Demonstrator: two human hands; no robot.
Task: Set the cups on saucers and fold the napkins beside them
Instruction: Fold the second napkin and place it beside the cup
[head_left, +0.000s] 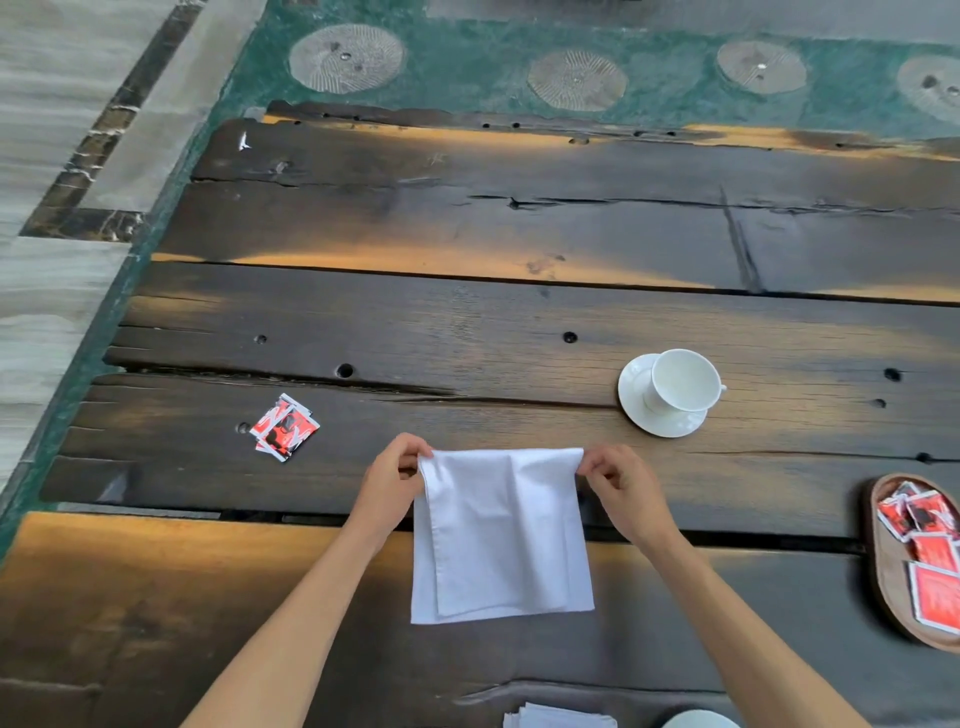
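A white napkin (501, 535) lies folded over on the dark wooden table (467, 332), its far edge lifted off the wood. My left hand (392, 480) pinches the far left corner. My right hand (621, 486) pinches the far right corner. Beyond my right hand a white cup (683, 382) stands upright on a white saucer (636, 397), its handle pointing right. A small stack of more white napkins (558, 717) shows at the bottom edge, with a white rim (698, 719) beside it, mostly cut off.
Red-and-white sachets (284, 427) lie loose on the table to the left. A wooden oval tray (878, 587) at the right edge holds several more red sachets (924, 525). The table's left edge drops to a green and grey tiled floor (62, 291).
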